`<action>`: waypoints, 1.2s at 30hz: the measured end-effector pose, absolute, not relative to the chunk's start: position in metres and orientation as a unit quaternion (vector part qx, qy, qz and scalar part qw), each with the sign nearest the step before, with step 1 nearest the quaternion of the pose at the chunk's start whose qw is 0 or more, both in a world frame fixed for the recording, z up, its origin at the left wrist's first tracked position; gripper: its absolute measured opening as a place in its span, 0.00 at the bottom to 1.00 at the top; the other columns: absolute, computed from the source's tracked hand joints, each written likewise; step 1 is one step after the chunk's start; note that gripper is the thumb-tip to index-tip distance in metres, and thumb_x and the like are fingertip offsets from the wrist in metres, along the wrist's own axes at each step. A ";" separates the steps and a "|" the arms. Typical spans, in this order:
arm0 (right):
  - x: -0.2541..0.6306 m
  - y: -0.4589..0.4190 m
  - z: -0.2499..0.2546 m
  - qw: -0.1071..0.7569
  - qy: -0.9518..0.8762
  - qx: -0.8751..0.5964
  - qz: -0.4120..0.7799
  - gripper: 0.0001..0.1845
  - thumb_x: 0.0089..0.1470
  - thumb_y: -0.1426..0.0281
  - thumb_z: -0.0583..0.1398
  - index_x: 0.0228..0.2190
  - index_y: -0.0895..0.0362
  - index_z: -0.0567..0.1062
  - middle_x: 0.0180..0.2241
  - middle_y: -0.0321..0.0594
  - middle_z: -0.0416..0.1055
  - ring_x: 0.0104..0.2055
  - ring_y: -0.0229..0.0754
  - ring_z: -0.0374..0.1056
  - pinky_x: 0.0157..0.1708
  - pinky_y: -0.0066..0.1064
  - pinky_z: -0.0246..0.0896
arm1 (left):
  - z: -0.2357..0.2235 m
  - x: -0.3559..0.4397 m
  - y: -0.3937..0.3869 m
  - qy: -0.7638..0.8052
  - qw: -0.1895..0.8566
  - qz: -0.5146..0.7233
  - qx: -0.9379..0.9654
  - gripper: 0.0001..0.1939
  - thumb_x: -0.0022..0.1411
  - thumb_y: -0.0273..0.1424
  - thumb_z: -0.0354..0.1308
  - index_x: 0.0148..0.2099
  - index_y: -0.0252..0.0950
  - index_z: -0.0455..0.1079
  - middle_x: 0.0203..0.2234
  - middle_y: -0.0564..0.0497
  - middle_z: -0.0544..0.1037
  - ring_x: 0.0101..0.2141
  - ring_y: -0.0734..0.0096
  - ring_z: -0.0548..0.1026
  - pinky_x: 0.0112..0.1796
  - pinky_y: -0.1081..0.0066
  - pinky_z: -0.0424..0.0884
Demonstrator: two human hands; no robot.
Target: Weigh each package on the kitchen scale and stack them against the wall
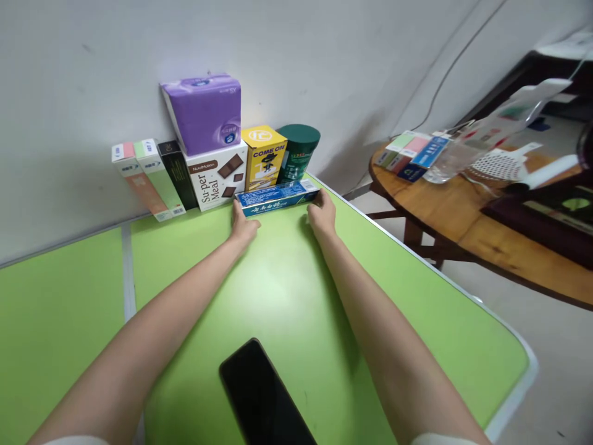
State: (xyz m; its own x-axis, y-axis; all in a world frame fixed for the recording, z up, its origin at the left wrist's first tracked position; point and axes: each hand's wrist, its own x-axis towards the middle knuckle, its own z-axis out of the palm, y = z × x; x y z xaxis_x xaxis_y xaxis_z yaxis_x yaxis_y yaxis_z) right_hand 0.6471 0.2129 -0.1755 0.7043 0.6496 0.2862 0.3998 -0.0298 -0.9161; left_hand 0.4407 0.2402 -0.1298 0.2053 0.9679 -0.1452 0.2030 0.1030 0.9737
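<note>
A long blue toothpaste box lies flat at the far end of the green table, held at its two ends. My left hand grips its left end, and my right hand closes on the right end. Right behind it stand a yellow box reading "COME ON" and a dark green lidded tub. To the left is a white "Super Meal" box with a purple tissue pack on top. A slim black box and two pale upright boxes continue the row along the wall.
A black phone lies on the green table between my forearms. On the right, a wooden table holds several small boxes, a clear plastic container and a white perforated scoop. The wall borders the far edge.
</note>
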 end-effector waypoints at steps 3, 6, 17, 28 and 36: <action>0.641 0.199 -0.169 0.587 -0.334 -0.724 0.141 0.34 0.35 0.75 0.51 0.49 0.62 0.67 0.50 0.47 0.68 0.53 0.50 0.63 0.57 0.46 0.52 | -0.121 0.433 0.232 0.529 0.546 0.338 0.555 0.51 0.43 0.18 0.54 0.67 0.35 0.35 0.65 0.46 0.46 0.63 0.62 0.47 0.60 0.67 0.46; 0.623 0.172 -0.157 0.582 -0.336 -0.723 0.161 0.30 0.33 0.74 0.52 0.42 0.62 0.72 0.45 0.47 0.71 0.50 0.52 0.64 0.55 0.47 0.54 | -0.108 0.409 0.209 0.528 0.554 0.328 0.554 0.50 0.41 0.16 0.54 0.66 0.34 0.38 0.63 0.43 0.52 0.62 0.59 0.51 0.59 0.64 0.49; 0.490 0.069 -0.115 0.556 -0.330 -0.697 0.309 0.24 0.34 0.74 0.52 0.38 0.59 0.70 0.41 0.49 0.75 0.45 0.49 0.70 0.49 0.40 0.63 | -0.073 0.267 0.125 0.539 0.597 0.284 0.523 0.23 0.45 0.24 0.56 0.46 0.40 0.58 0.47 0.48 0.70 0.52 0.59 0.64 0.57 0.58 0.53; 0.339 -0.029 -0.033 0.420 -0.488 -0.586 0.491 0.32 0.41 0.72 0.57 0.52 0.52 0.64 0.57 0.42 0.62 0.60 0.50 0.55 0.59 0.47 0.48 | 0.012 0.053 -0.018 0.642 0.549 0.256 0.471 0.42 0.52 0.50 0.58 0.65 0.52 0.44 0.66 0.58 0.41 0.64 0.51 0.38 0.61 0.48 0.36; 0.286 -0.077 -0.045 0.301 -0.454 -0.585 0.601 0.36 0.43 0.68 0.59 0.56 0.52 0.61 0.62 0.43 0.52 0.65 0.52 0.45 0.62 0.47 0.42 | -0.052 0.002 -0.111 0.670 0.571 0.317 0.353 0.38 0.58 0.56 0.41 0.66 0.54 0.34 0.66 0.62 0.37 0.64 0.54 0.36 0.61 0.48 0.30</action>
State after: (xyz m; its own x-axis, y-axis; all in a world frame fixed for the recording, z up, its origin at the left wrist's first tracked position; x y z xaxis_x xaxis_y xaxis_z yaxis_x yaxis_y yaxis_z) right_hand 0.2855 -0.0765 -0.0452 -0.1342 0.8929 -0.4297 0.1706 -0.4064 -0.8976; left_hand 0.0018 -0.1111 -0.0518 -0.0990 0.8352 -0.5410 0.1105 0.5496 0.8281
